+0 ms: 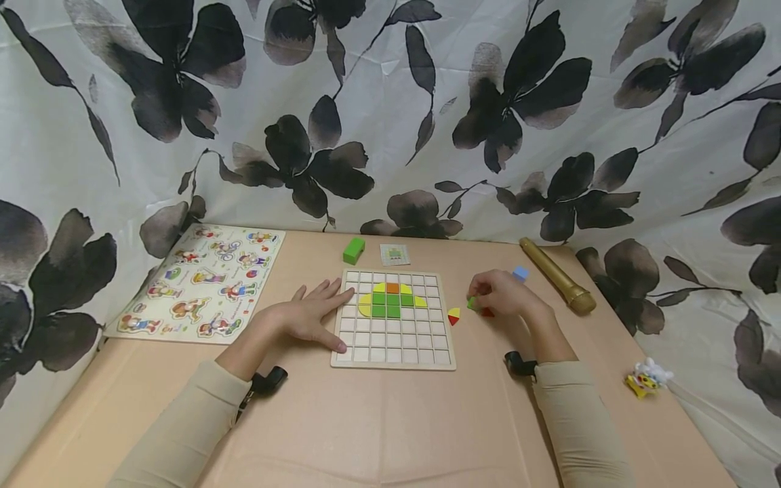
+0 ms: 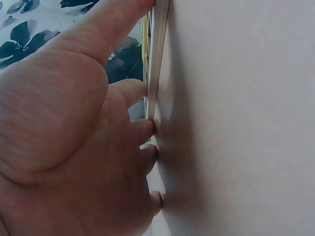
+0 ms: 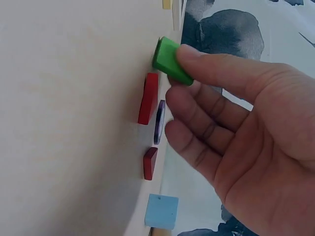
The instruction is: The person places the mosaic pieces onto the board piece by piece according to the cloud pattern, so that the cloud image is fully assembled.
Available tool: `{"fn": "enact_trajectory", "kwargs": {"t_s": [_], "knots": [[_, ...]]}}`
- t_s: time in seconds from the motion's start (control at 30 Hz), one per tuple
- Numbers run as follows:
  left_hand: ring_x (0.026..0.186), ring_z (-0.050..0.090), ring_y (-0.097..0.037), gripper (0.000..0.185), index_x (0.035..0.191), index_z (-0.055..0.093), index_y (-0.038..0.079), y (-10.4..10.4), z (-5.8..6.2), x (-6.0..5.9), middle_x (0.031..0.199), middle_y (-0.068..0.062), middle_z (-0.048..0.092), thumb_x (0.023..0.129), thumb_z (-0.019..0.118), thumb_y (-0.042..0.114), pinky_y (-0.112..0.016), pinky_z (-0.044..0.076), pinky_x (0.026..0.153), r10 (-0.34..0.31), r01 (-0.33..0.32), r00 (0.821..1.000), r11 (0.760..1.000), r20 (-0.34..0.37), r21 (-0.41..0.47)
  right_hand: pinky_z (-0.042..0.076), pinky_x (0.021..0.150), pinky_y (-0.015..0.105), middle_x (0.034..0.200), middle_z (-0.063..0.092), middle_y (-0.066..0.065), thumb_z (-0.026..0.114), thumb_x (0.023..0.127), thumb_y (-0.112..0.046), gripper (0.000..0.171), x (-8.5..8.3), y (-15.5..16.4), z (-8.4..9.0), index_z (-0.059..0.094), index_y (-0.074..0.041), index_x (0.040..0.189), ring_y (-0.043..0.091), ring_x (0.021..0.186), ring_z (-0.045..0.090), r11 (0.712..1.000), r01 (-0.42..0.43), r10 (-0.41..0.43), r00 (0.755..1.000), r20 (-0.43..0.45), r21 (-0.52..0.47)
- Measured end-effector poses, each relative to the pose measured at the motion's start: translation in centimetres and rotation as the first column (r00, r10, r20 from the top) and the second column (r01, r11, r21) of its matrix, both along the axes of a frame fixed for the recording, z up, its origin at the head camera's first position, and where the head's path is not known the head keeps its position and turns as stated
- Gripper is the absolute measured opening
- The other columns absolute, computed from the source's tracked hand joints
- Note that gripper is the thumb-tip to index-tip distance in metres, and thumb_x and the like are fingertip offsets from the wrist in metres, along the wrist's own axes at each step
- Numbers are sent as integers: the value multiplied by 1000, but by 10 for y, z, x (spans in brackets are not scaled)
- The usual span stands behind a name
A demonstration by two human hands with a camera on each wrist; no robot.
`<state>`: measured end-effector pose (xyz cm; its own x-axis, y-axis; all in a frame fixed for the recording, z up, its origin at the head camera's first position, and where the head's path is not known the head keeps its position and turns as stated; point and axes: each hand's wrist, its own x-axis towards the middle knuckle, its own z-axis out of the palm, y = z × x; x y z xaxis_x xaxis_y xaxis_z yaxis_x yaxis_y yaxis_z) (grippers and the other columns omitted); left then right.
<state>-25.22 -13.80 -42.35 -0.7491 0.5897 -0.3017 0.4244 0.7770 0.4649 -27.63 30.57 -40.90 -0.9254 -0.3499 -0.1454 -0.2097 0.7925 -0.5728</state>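
A white gridded board (image 1: 396,356) lies on the table, with green, yellow and orange tiles (image 1: 386,311) grouped in its upper half. Fingers spread, my left hand (image 1: 308,317) rests along the board's left edge, thumb low and fingertips higher up. To the right of the board, my right hand (image 1: 511,295) pinches a small green tile (image 3: 167,58) between thumb and fingers. Beside that tile in the right wrist view are two red tiles (image 3: 148,101), a dark-rimmed round piece (image 3: 159,123) and a light blue block (image 3: 162,211). A yellow-and-red piece (image 1: 454,316) sits just off the board's right edge.
Behind the board are a green block (image 1: 354,251) and a small picture card (image 1: 395,255). An illustrated sheet (image 1: 207,291) covers the table's back left. On the right lie a gold cylinder (image 1: 556,276) and a small yellow-and-white toy (image 1: 647,378). A floral curtain (image 1: 390,149) hangs behind the table.
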Motion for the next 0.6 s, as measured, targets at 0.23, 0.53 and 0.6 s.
{"fn": "enact_trajectory", "kwargs": {"t_s": [0.23,0.53,0.6], "knots": [[162,-5,-41,119,169,18,22,-1,2,0,176,-16,-1,78,80,68,-71,-6,124,-5,5,1000,1000,-6,0,53,71,33,91,69,5,70,97,-7,8,-1,-4,4,75,-11,101,23,83,61,996,15,-24,995,-93,-90],[162,-6,-40,119,168,18,23,-1,0,0,176,-15,-1,78,80,69,-71,-6,124,-4,4,1000,1000,-3,-2,54,79,27,102,71,9,74,93,-5,22,5,-32,15,75,-8,115,23,89,64,973,-95,73,991,-114,-210],[162,-6,-40,119,169,18,23,-1,-1,0,176,-16,-1,77,80,69,-71,-6,124,-6,6,1000,1000,-4,0,54,78,26,102,71,9,76,92,-7,24,8,-41,18,74,-8,116,23,89,64,971,-111,91,990,-105,-211]]}}
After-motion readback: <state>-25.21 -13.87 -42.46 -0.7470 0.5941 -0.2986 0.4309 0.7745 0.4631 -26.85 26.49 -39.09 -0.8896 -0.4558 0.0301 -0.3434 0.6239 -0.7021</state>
